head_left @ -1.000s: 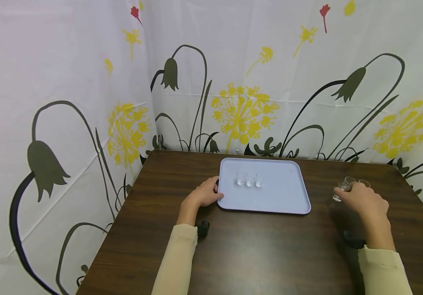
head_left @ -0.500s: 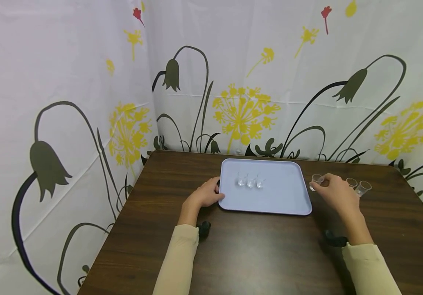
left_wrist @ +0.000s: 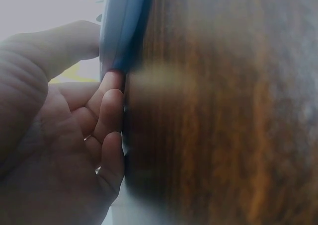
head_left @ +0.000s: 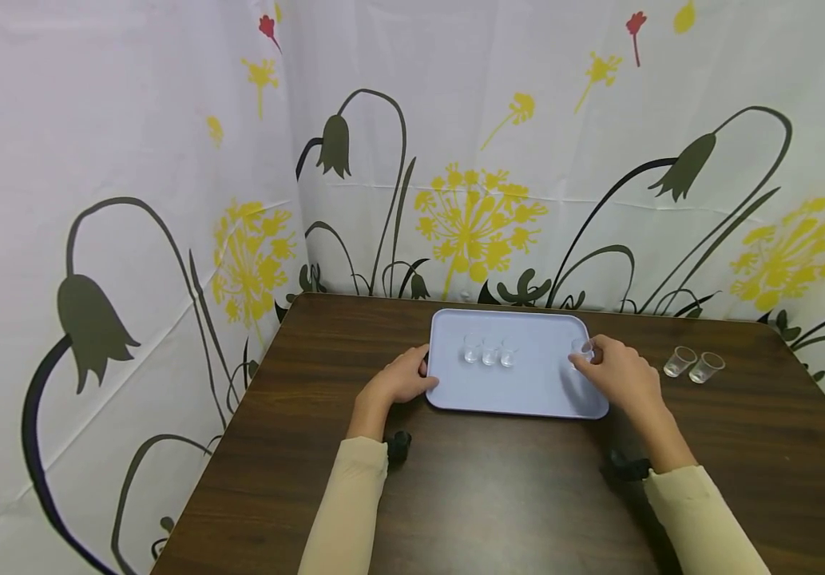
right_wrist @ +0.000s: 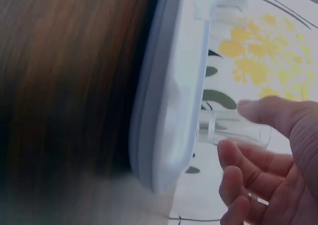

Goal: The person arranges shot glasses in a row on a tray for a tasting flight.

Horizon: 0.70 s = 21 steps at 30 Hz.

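In the head view, the right hand (head_left: 620, 371) reaches in over the right end of the pale blue tray (head_left: 513, 391), its thumb and fingers pinching a small clear cup (head_left: 580, 349). That cup sits out at the tips, on the hand's left, well away from the palm, and lies within the tray's outline near the right rim. At the opposite end, the left hand (head_left: 399, 375) holds the tray's left edge, with the thumb at the rim. Three clear cups (head_left: 489, 355) stand in a row on the tray, left of its middle and well apart from the pinched cup; two more cups (head_left: 694, 364) stand side by side on the dark wooden table (head_left: 491, 495), to the right of the right hand. In the left wrist view, the tray's edge lies between the thumb on one side and a fingertip tucked against its underside; the other fingers are bent beside it, next to the tabletop. In the right wrist view, the pinched cup lies between the thumb and the fingertips, its base toward the tray and its mouth pointing away; whether the base touches the tray's surface I cannot tell. The remaining fingers are loosely bent, off the cup.
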Tool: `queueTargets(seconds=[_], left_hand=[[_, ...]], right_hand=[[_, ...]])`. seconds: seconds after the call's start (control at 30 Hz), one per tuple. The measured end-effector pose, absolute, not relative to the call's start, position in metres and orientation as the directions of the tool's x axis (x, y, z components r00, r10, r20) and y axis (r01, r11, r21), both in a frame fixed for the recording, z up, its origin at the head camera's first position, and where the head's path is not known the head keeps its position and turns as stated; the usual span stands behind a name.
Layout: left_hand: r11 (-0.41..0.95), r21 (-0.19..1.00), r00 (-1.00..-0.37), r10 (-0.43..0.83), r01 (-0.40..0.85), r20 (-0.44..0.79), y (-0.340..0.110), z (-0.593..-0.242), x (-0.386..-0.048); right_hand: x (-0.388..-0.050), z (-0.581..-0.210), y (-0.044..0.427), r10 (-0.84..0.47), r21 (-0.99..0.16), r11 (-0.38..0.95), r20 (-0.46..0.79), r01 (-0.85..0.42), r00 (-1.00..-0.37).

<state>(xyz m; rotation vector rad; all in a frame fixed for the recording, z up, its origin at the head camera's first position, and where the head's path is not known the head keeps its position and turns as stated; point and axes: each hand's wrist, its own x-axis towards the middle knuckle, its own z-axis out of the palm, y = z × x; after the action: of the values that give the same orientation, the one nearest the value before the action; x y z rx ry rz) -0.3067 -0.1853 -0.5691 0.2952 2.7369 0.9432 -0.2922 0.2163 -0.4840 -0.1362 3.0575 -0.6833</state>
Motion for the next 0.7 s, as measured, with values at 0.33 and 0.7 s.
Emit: queueTargets(seconds=[0.33,0.7], left_hand=[[0.766,0.636,-0.956,0.250,0.097,-0.156,-0.184,-0.567,-0.303],[0.772,0.629,-0.951,0.255,0.091,-0.175,-0.181,-0.539,-0.289]], right_hand=[[-0.298,-0.491,0.193,-0.179,-0.438,0.882,0.033,-0.175,-0.983],[-0.300,-0.496,0.170,-0.241,-0.460,0.862,-0.005,-0.212,-0.970]])
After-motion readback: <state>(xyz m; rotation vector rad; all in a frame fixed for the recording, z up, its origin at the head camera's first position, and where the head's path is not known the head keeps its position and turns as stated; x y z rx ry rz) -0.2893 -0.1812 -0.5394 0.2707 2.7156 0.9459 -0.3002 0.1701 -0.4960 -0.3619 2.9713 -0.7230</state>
